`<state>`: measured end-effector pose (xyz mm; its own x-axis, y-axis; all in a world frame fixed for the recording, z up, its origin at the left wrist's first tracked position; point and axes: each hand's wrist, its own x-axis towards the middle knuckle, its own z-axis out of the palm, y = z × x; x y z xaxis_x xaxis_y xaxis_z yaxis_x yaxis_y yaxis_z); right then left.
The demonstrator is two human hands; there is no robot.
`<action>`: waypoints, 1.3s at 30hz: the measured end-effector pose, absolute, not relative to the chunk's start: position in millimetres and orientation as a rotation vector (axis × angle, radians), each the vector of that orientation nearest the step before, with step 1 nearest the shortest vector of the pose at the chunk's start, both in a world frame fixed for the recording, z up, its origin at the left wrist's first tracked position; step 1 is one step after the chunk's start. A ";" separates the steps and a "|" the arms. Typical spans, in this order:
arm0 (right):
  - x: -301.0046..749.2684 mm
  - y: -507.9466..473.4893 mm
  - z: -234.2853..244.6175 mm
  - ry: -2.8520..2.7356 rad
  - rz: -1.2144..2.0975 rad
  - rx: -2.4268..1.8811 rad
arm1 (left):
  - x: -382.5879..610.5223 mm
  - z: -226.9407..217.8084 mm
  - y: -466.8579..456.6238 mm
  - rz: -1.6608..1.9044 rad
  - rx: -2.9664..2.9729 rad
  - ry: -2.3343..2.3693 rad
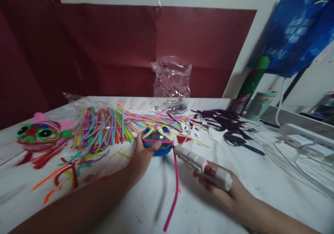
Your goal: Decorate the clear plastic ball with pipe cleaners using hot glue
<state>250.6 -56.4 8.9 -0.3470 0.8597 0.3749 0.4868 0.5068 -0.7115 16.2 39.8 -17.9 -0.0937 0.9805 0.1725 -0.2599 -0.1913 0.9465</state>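
Note:
My left hand (pixel 142 154) grips a round craft mask (pixel 158 140) by its left side, with the thumb across its front. The mask has yellow and blue eyes, a dark shiny middle and a blue lower edge. A pink pipe cleaner (pixel 175 188) runs across its front and hangs down from its right side. My right hand (pixel 219 185) is wrapped round a white glue gun (pixel 200 166), whose lit switch glows orange. The glue gun's nozzle is at the mask's right edge, by the pink pipe cleaner; whether they touch I cannot tell.
A finished-looking red craft face (pixel 43 134) lies at the left. Bundles of coloured pipe cleaners (pixel 101 126) lie behind my left hand, cut scraps (pixel 68 173) nearer. Scissors (pixel 242 143), purple strands (pixel 221 119), a power strip (pixel 300 140) and cables (pixel 292 164) are at the right. A clear plastic bag (pixel 172 80) stands behind.

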 end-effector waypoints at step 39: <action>244.0 -60.3 13.9 -2.119 0.604 -1.100 | 17.1 -17.1 38.3 1.514 1.110 0.978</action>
